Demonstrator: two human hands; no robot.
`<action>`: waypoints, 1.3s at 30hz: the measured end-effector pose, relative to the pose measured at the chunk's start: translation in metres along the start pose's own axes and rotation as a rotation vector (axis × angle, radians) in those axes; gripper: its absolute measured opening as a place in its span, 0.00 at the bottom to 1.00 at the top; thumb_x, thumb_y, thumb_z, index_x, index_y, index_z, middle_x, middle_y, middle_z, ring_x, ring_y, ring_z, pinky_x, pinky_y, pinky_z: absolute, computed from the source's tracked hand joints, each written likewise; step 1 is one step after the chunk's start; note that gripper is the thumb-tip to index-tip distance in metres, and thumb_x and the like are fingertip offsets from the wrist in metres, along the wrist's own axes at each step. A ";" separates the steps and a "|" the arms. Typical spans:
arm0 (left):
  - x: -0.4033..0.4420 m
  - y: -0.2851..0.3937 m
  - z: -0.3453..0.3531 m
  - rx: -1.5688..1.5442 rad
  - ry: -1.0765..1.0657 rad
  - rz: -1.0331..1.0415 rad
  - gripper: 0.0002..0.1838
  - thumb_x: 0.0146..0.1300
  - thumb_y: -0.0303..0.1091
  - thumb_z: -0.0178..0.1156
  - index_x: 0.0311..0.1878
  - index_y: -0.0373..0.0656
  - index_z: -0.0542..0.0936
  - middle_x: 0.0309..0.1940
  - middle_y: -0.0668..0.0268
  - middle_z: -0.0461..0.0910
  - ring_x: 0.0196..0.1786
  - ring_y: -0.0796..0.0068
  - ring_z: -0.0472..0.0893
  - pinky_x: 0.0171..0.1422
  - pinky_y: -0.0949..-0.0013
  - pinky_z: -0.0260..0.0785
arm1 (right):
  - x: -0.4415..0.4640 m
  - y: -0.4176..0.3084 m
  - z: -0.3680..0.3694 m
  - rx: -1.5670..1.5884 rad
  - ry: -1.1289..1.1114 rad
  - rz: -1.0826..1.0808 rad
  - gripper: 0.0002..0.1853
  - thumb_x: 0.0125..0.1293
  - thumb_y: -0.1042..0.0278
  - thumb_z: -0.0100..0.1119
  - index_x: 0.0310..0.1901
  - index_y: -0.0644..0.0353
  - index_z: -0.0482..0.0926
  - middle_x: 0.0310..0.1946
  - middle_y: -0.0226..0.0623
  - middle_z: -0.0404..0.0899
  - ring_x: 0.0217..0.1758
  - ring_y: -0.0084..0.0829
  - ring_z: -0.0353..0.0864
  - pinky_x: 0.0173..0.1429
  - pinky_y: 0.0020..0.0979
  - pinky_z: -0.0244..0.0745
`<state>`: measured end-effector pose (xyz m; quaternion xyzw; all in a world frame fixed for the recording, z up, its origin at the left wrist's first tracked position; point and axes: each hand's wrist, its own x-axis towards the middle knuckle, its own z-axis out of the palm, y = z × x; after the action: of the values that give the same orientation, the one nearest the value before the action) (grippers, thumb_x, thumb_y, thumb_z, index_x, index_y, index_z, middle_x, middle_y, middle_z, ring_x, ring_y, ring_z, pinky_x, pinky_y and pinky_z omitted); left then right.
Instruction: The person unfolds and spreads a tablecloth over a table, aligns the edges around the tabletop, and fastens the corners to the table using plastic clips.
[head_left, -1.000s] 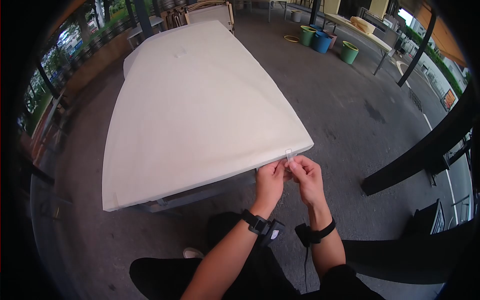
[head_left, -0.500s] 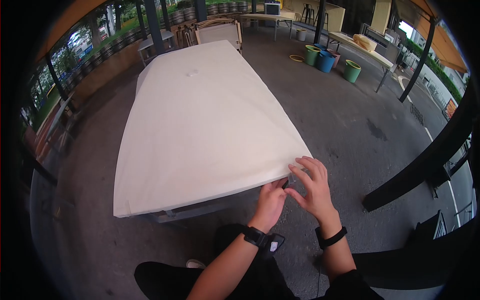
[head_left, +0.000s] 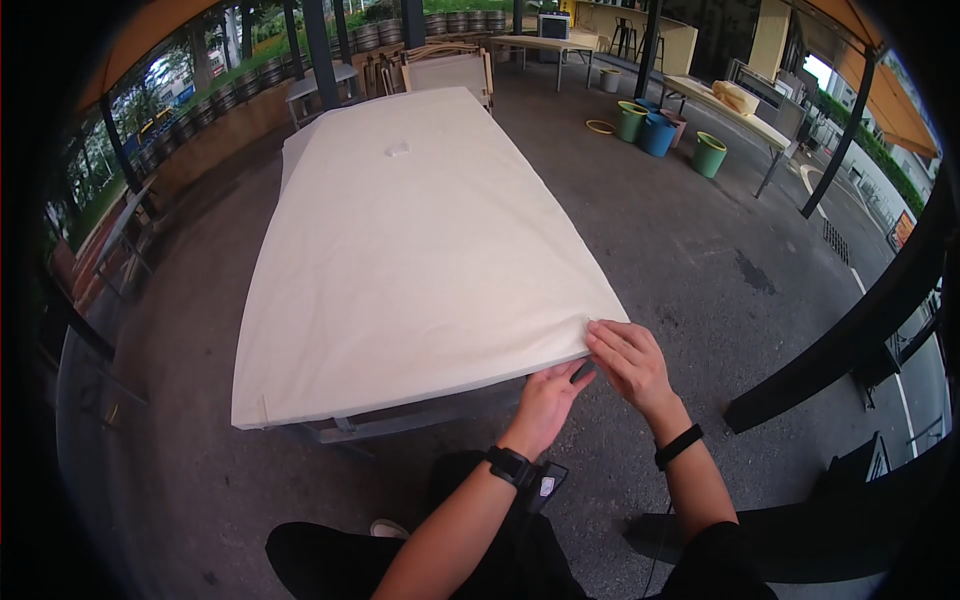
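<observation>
A cream tablecloth (head_left: 420,260) covers a long table, its near edge folded down over the tabletop. At the near right corner my right hand (head_left: 632,365) presses its fingers together on the cloth, pulling short wrinkles into it. The thumb side is partly hidden at the table's edge. Just to the left, my left hand (head_left: 545,405) reaches beneath the same edge, palm up, with its fingers apart. A small see-through piece (head_left: 399,150) lies on the cloth towards the far end. Another faint clear strip (head_left: 265,408) shows at the near left corner.
Metal table framing (head_left: 345,430) shows under the near edge. Green and blue buckets (head_left: 657,135) stand on the grey floor at the far right, near a side table (head_left: 725,105). Folded wooden-framed pieces (head_left: 445,75) lean beyond the far end. A dark curved post (head_left: 830,340) rises at right.
My right hand has closed from a spread grasp onto the cloth corner, covering the clear piece seen there before. My left fingers have spread under the edge. The view has shifted slightly.
</observation>
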<state>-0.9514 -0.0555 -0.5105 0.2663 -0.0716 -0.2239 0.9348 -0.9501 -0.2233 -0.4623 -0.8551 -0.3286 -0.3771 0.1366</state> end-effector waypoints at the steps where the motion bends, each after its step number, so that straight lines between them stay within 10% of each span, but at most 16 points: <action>1: 0.000 0.000 -0.001 0.002 0.007 -0.004 0.33 0.56 0.14 0.42 0.68 0.34 0.63 0.70 0.56 0.62 0.74 0.60 0.60 0.77 0.52 0.54 | -0.001 -0.001 0.002 -0.014 0.008 -0.008 0.24 0.48 0.76 0.68 0.51 0.58 0.81 0.56 0.37 0.80 0.58 0.37 0.79 0.59 0.40 0.74; 8: -0.016 0.004 -0.002 0.148 0.048 -0.022 0.30 0.61 0.17 0.43 0.69 0.35 0.59 0.68 0.50 0.64 0.73 0.57 0.62 0.74 0.55 0.58 | -0.045 -0.068 0.048 -0.002 0.448 0.347 0.26 0.54 0.79 0.62 0.57 0.60 0.69 0.56 0.45 0.69 0.62 0.40 0.69 0.65 0.43 0.65; 12: -0.087 0.044 -0.020 0.302 0.316 -0.078 0.23 0.66 0.22 0.46 0.65 0.37 0.63 0.63 0.50 0.69 0.67 0.55 0.69 0.70 0.53 0.63 | -0.030 -0.124 0.080 1.049 0.468 1.101 0.17 0.67 0.78 0.52 0.56 0.58 0.64 0.48 0.35 0.68 0.51 0.28 0.70 0.59 0.32 0.67; 15: -0.152 0.084 -0.036 0.254 0.482 -0.037 0.15 0.67 0.25 0.47 0.57 0.38 0.69 0.56 0.51 0.75 0.61 0.54 0.74 0.67 0.53 0.66 | 0.010 -0.151 0.078 1.736 0.191 1.199 0.19 0.72 0.70 0.50 0.62 0.58 0.60 0.60 0.44 0.69 0.64 0.41 0.71 0.66 0.41 0.66; 20: -0.229 0.128 -0.049 0.076 0.566 0.173 0.09 0.66 0.31 0.50 0.48 0.42 0.73 0.38 0.59 0.77 0.43 0.63 0.78 0.52 0.60 0.70 | 0.067 -0.189 0.086 2.069 0.336 1.186 0.22 0.70 0.64 0.53 0.62 0.57 0.63 0.61 0.36 0.69 0.69 0.38 0.65 0.69 0.46 0.61; 30: -0.217 0.135 -0.107 -0.256 0.539 -0.035 0.06 0.65 0.32 0.52 0.42 0.44 0.74 0.35 0.63 0.75 0.41 0.67 0.75 0.50 0.63 0.68 | 0.097 -0.260 0.111 1.820 0.650 1.634 0.26 0.68 0.67 0.52 0.66 0.61 0.60 0.64 0.40 0.65 0.69 0.38 0.63 0.72 0.47 0.55; 39: -0.244 0.157 -0.085 -0.217 0.702 -0.444 0.11 0.67 0.32 0.50 0.48 0.38 0.74 0.42 0.53 0.80 0.50 0.55 0.80 0.57 0.55 0.72 | 0.138 -0.251 0.095 1.504 0.462 2.078 0.21 0.71 0.67 0.50 0.62 0.64 0.64 0.60 0.40 0.69 0.66 0.36 0.68 0.67 0.40 0.64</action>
<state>-1.0872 0.2150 -0.5028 0.2355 0.3339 -0.3219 0.8541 -0.9956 0.0730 -0.4291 -0.3380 0.3842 0.0420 0.8581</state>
